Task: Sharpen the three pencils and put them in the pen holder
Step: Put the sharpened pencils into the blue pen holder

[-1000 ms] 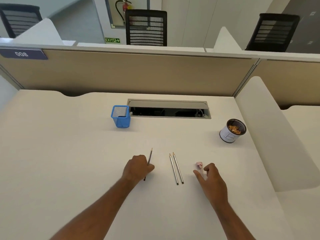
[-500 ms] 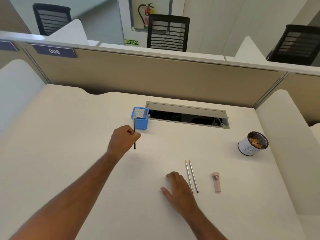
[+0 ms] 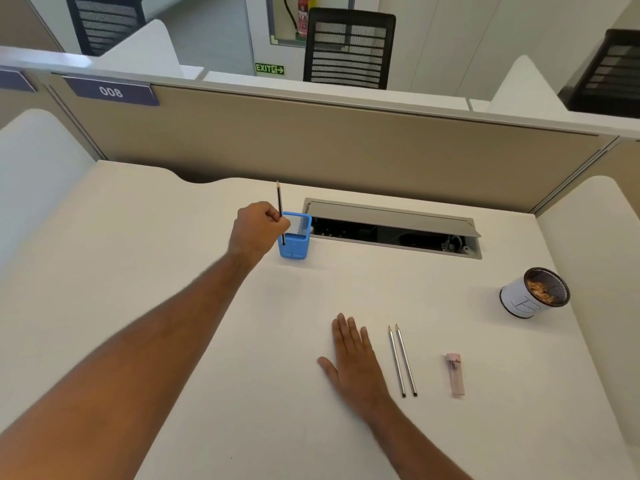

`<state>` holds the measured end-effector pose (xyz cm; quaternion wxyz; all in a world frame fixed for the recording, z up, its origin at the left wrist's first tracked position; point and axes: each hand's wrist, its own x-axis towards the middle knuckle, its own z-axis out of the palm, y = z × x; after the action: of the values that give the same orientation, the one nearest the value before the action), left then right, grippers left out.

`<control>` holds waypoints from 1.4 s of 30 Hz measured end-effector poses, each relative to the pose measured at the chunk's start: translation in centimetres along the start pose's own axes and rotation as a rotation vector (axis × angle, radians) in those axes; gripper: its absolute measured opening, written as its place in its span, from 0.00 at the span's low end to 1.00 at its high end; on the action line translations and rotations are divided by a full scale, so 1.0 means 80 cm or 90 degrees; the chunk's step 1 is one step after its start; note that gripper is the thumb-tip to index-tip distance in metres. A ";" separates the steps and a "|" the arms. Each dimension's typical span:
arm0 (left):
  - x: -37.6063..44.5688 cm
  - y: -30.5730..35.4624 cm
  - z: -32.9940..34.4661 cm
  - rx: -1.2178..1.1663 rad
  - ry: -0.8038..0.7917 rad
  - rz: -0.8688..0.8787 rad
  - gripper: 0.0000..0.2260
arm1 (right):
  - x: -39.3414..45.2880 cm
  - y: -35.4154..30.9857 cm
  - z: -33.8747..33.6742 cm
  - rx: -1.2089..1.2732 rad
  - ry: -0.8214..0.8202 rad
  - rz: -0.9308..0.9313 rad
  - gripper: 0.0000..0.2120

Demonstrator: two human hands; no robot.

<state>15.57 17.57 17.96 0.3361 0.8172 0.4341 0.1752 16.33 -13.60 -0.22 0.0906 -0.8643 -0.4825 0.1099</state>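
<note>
My left hand grips a dark pencil upright, point up, right at the near left side of the blue mesh pen holder; the pencil's lower end shows in front of the holder's wall. Two silver pencils lie side by side on the desk, points away from me. My right hand rests flat, palm down, just left of them, holding nothing. A pink sharpener lies to the right of the two pencils.
A white cup with pencil shavings inside stands at the right. An open cable tray is cut into the desk behind the holder. A beige partition closes the back; white dividers flank both sides.
My left hand lifted one pencil off the desk and carried it away from me to the blue holder. My right hand left the sharpener and settled flat left of the two pencils.
</note>
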 end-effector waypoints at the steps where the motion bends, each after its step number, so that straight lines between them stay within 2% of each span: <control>1: 0.006 -0.001 0.004 0.000 0.004 0.005 0.04 | 0.000 0.001 0.001 -0.001 -0.003 0.000 0.38; 8: 0.030 -0.011 0.031 0.002 0.034 0.013 0.08 | -0.001 0.003 0.002 0.015 -0.008 0.001 0.38; 14: 0.028 -0.016 0.052 0.048 -0.016 -0.004 0.11 | 0.000 0.004 0.002 0.026 -0.010 -0.002 0.38; 20: 0.024 -0.012 0.062 0.195 -0.054 0.032 0.11 | 0.000 0.005 -0.002 0.041 -0.020 -0.007 0.38; 25: 0.027 0.002 0.064 0.269 -0.081 0.055 0.15 | -0.001 0.005 -0.002 0.052 -0.017 -0.003 0.38; 32: 0.027 -0.004 0.065 0.229 -0.060 0.046 0.14 | -0.001 0.005 -0.005 0.069 -0.026 -0.002 0.38; 35: 0.025 -0.017 0.061 0.259 -0.026 0.120 0.12 | 0.000 0.005 -0.011 0.088 -0.039 -0.003 0.38; 37: 0.016 -0.029 0.059 0.218 0.007 0.140 0.11 | 0.001 0.007 -0.019 0.119 -0.051 -0.004 0.37; 40: -0.014 -0.051 0.056 0.111 0.040 0.143 0.17 | 0.000 0.013 -0.036 0.202 -0.032 0.015 0.32; 42: -0.042 -0.072 0.057 0.101 0.042 0.162 0.20 | -0.007 0.018 -0.052 0.239 0.024 0.053 0.28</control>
<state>12.90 15.24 10.73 0.2307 0.8835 0.3506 0.2083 18.35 -15.05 3.44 0.2549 -0.8532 -0.4155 0.1855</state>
